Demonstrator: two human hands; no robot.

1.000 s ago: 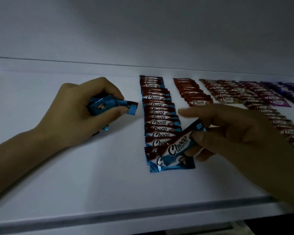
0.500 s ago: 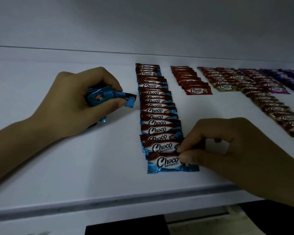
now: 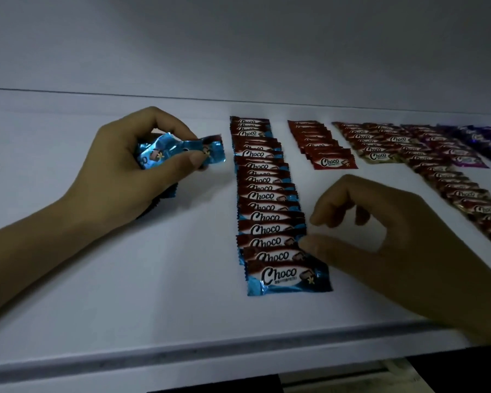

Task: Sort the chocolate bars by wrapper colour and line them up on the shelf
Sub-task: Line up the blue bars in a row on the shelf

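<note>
Left hand (image 3: 116, 177) around blue-wrapped bars (image 3: 179, 150), beside the blue row (image 3: 267, 211).

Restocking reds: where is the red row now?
Head view: the red row lies at the shelf back, right of centre, between the blue row and the gold row.

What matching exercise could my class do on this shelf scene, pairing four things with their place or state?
Column one:
1. left hand
2. right hand
3. red-wrapped row
4. nearest blue bar

Column two:
A. front end of the blue row
B. holds a bunch of loose blue bars
C. short row just right of the blue one
D. empty, thumb by the blue row's right edge

Pairs: 1-B, 2-D, 3-C, 4-A.
</note>
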